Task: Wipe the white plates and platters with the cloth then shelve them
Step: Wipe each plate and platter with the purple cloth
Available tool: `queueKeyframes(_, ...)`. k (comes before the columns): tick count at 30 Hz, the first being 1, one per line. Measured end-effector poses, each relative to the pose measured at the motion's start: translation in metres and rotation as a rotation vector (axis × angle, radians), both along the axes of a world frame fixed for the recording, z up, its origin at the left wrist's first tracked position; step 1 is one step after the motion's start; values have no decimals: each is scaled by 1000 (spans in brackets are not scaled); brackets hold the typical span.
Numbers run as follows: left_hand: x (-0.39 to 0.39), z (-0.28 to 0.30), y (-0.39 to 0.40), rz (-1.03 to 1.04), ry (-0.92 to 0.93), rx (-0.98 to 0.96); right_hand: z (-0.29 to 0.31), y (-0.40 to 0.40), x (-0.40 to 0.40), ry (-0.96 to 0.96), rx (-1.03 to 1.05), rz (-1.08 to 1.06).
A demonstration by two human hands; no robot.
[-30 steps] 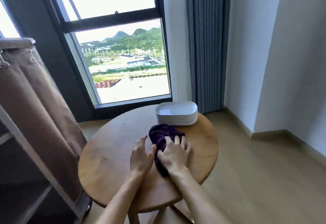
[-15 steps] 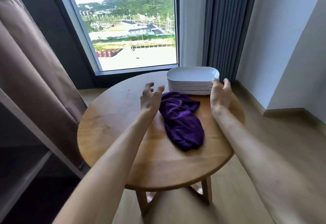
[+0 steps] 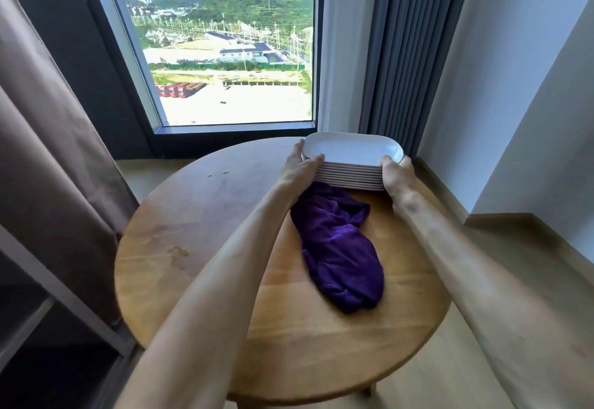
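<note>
A stack of several white oblong platters (image 3: 350, 167) stands at the far right of a round wooden table (image 3: 205, 247). My left hand (image 3: 300, 165) grips the left end of the top platter (image 3: 352, 148), thumb on its rim. My right hand (image 3: 397, 177) grips the right end, thumb on the rim. The top platter looks slightly raised off the stack. A crumpled purple cloth (image 3: 340, 247) lies on the table just in front of the stack, between my forearms, with neither hand on it.
A brown fabric cover (image 3: 48, 151) hangs over a shelving unit (image 3: 41, 296) at the left. A large window (image 3: 221, 45) and a grey curtain (image 3: 395, 48) stand behind the table. White walls close off the right, with wooden floor (image 3: 514, 280) below.
Both hands left the cloth, reached forward past it and took hold of the two ends of the top platter. The camera tilted down and closer to the table.
</note>
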State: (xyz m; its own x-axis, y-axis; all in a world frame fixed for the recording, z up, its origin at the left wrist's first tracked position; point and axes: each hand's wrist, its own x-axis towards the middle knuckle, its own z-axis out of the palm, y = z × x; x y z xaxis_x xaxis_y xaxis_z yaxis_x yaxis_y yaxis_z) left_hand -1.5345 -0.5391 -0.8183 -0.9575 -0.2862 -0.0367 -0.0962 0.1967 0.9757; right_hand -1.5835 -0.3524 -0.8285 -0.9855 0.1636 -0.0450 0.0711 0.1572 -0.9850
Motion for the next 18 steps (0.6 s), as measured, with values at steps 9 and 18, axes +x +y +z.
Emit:
queueKeyframes(9, 50, 7, -60, 205, 1, -63, 10, -58, 41, -37, 115, 242)
queueKeyframes(18, 149, 5, -113, 438, -36, -110, 19, -115, 97, -58, 356, 500)
